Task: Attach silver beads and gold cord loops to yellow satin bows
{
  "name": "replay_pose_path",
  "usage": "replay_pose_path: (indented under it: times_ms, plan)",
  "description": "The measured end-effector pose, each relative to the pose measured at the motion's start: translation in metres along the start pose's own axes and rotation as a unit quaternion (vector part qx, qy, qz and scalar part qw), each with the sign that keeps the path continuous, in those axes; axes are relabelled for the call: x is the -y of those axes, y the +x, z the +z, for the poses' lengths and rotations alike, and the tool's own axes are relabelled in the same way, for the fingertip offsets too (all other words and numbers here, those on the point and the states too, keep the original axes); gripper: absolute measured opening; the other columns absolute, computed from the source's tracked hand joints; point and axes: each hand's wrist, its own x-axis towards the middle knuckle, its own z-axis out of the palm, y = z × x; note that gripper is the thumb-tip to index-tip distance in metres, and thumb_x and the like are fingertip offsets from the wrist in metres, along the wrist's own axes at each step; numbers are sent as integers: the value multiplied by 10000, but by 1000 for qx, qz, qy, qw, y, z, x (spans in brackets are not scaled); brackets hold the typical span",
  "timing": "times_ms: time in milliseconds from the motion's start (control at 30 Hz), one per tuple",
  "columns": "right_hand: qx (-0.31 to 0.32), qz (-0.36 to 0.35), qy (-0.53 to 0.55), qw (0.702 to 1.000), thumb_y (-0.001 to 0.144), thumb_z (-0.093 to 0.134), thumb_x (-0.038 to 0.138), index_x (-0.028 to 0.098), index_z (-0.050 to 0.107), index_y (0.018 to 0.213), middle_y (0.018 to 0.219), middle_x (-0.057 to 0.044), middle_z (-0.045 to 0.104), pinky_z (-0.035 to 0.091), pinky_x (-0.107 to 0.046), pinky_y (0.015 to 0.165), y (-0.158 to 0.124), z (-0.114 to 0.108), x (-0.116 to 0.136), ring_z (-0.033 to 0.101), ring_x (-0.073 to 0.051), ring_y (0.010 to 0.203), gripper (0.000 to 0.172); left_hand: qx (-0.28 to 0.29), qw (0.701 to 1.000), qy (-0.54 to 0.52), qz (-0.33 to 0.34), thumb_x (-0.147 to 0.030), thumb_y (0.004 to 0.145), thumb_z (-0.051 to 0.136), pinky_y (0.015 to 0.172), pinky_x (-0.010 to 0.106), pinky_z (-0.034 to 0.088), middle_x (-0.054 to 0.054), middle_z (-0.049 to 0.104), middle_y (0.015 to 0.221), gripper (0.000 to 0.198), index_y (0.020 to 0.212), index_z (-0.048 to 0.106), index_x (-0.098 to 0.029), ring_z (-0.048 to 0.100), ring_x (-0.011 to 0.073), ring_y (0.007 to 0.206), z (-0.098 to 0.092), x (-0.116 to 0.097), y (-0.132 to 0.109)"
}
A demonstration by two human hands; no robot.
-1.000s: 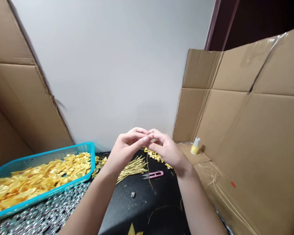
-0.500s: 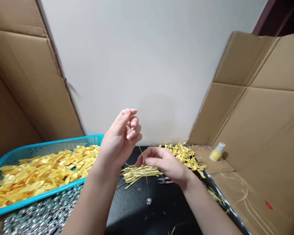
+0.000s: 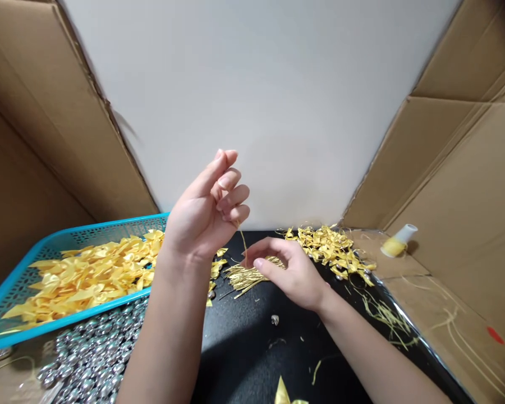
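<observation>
My left hand (image 3: pixel 206 207) is raised, palm toward me, its fingers curled around a thin gold cord (image 3: pixel 243 238). The cord runs down from the little finger to my right hand (image 3: pixel 292 273), whose thumb and fingertips close on it. Just behind the right hand lies a bundle of cut gold cords (image 3: pixel 246 279) on the black tabletop (image 3: pixel 231 336). Below that hand is a small shiny silver bead (image 3: pixel 275 320); whether it hangs or rests on the table I cannot tell. A yellow ribbon piece (image 3: pixel 283 393) shows at the bottom edge.
On the left stands a blue basket (image 3: pixel 54 238) of yellow ribbon pieces, with many silver beads (image 3: pixel 92 353) before it. Yellow bows (image 3: pixel 328 247) are piled at the back right. Beyond lies a translucent spool (image 3: pixel 399 241) with yellow thread. Cardboard panels (image 3: pixel 458 185) flank both sides.
My left hand has risen, and the cord now shows stretched between both hands. The view has shifted, bringing a yellow ribbon piece in at the bottom. The thin line above the bead no longer shows.
</observation>
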Motion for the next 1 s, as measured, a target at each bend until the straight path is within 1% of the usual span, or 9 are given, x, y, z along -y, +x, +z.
replay_pose_path:
  times_ms: [133, 267, 367, 467, 600, 667, 767, 867, 1000]
  plan:
    - [7, 9, -26, 1000, 771, 632, 224, 166, 695, 846, 833, -48, 739, 543, -352, 792, -1, -1, -2, 690, -178, 803, 115, -22, 999, 42, 4, -363, 913, 568, 377, 216, 260, -23, 534, 624, 178, 882, 701, -249, 298, 49, 389, 2, 0, 0]
    - [1, -10, -54, 998, 762, 656, 220, 171, 707, 815, 814, -34, 734, 533, -325, 785, -1, 3, -5, 678, -164, 788, 88, -33, 998, 46, 0, -344, 920, 557, 377, 215, 262, -15, 556, 653, 177, 877, 701, -250, 300, 45, 388, 7, 1, -1]
    - [-2, -22, -65, 998, 762, 661, 226, 174, 695, 769, 770, -18, 718, 519, -302, 765, 1, 6, -6, 659, -150, 754, 62, -34, 999, 26, -8, -328, 938, 533, 365, 207, 241, -22, 532, 607, 206, 841, 691, -239, 277, 45, 379, 10, 1, -1]
    - [-3, -18, -49, 999, 766, 635, 199, 174, 664, 741, 737, -7, 690, 504, -294, 752, 3, 5, -8, 636, -138, 734, 46, -34, 998, -35, -31, -298, 990, 444, 346, 196, 205, -43, 441, 502, 328, 747, 651, -218, 230, 51, 363, 13, -1, -1]
    - [28, 30, 98, 994, 737, 651, 220, 173, 615, 731, 725, -4, 662, 507, -309, 740, 4, -1, -13, 625, -133, 713, 60, -38, 993, -98, -47, -295, 1031, 338, 334, 201, 179, -57, 361, 421, 445, 689, 608, -206, 206, 63, 352, 12, -6, -1]
    - [48, 37, 191, 980, 718, 677, 237, 178, 606, 723, 745, -7, 666, 512, -317, 763, 4, -4, -15, 629, -132, 729, 92, -45, 993, -96, -43, -312, 1029, 349, 342, 215, 185, -53, 382, 414, 436, 701, 616, -207, 220, 68, 359, 10, -7, 0]
    - [58, 34, 283, 957, 686, 710, 220, 188, 610, 703, 772, -2, 670, 500, -304, 803, 4, -5, -17, 619, -119, 751, 106, -39, 994, -94, -46, -325, 1030, 350, 357, 226, 195, -51, 402, 409, 431, 723, 630, -212, 231, 74, 368, 7, -6, 2]
    - [54, 45, 326, 943, 663, 724, 222, 197, 621, 684, 764, 6, 659, 488, -297, 796, 4, -5, -15, 601, -112, 732, 109, -23, 994, -99, -46, -317, 1034, 342, 366, 224, 198, -54, 411, 408, 441, 725, 637, -210, 224, 72, 369, 4, -5, 3]
    - [37, 51, 323, 944, 653, 732, 264, 208, 606, 655, 747, 13, 628, 481, -302, 768, 3, -7, -16, 567, -112, 705, 138, -11, 993, -107, -45, -339, 1038, 323, 354, 226, 186, -60, 443, 416, 458, 725, 633, -213, 221, 76, 366, -1, -8, 3]
